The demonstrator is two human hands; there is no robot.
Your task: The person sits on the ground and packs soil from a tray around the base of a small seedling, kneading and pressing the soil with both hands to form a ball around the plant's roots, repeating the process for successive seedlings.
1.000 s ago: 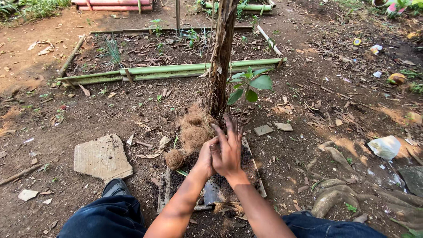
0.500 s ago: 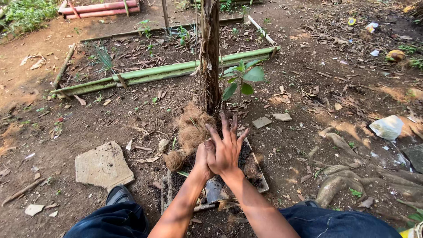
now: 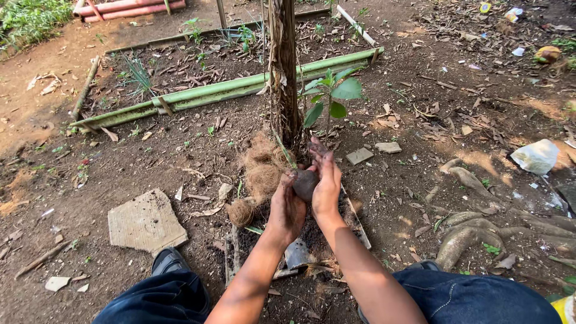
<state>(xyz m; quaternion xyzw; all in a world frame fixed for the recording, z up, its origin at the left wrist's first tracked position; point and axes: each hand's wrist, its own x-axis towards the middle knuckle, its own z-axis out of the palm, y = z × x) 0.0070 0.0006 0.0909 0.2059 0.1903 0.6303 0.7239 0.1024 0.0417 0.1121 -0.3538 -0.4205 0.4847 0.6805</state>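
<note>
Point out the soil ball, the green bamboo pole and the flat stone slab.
soil ball [image 3: 305, 183], head view, its dark face between both hands
green bamboo pole [image 3: 216, 94], head view, mid-length
flat stone slab [image 3: 146, 221], head view, centre of its top

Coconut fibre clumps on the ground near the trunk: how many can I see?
3: one fibre clump at the trunk base, a second just below it, and a small round one lower left, beside the left hand. The hands may hide more.

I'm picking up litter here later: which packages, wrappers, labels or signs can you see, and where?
White plastic bag: right side on the soil, crumpled, white.
Small wrapper: top right, yellow with a dark spot.
Pale wrapper: top right corner, crumpled, whitish.
No signs or screens.
</note>
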